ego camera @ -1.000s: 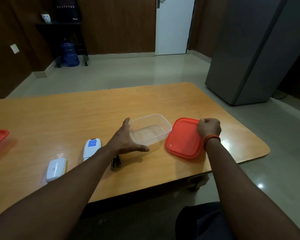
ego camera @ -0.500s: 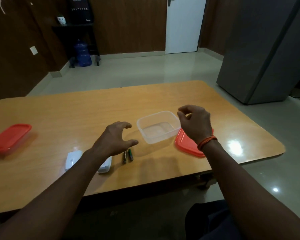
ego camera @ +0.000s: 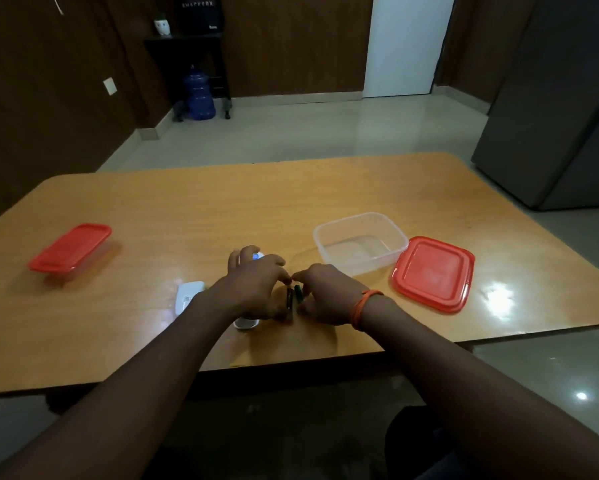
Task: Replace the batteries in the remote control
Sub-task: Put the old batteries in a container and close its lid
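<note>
Head view: I see both hands low over the near middle of the desk (ego camera: 222,209). The left hand (ego camera: 256,289) curls over the white remote control (ego camera: 246,322); whether it grips I cannot tell. The right hand (ego camera: 325,296) curls beside two dark batteries (ego camera: 294,296) lying between the hands; contact unclear. A white battery cover (ego camera: 187,296) lies just left. An open clear container (ego camera: 360,242) sits far right.

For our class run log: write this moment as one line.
left hand: at batteries | right hand: at batteries | remote: under left hand | clear box: open
</note>
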